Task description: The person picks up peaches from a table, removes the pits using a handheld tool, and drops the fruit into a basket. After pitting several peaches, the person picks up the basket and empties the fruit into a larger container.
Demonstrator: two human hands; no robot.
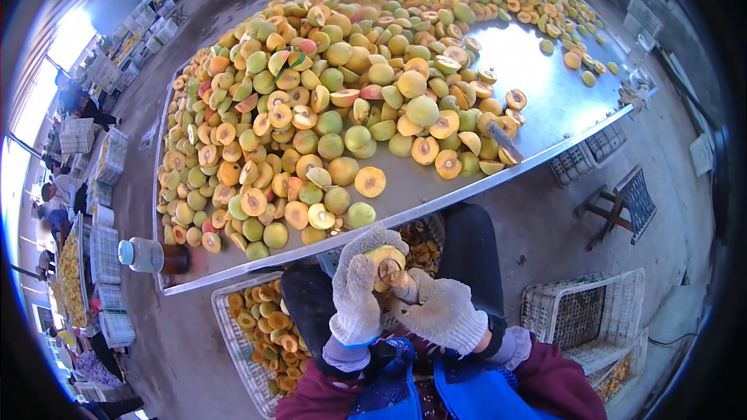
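My left hand (359,288), in a grey knit work glove, is closed around a cut peach half (384,258) above my lap. Its cut face with the brown stone area is turned toward my right hand. My right hand (442,309), gloved too, is closed close against the fruit. A small tool tip seems to show between its fingers, but the glove hides most of it. Just beyond my hands, a heap of whole and halved peaches (311,124) covers much of the metal table (405,214).
A bottle of dark liquid (156,257) stands at the table's left corner. A crate of peach halves (268,334) is by my left leg. White crates (580,319) and a folding stool (622,206) are at right. Other people work at far left.
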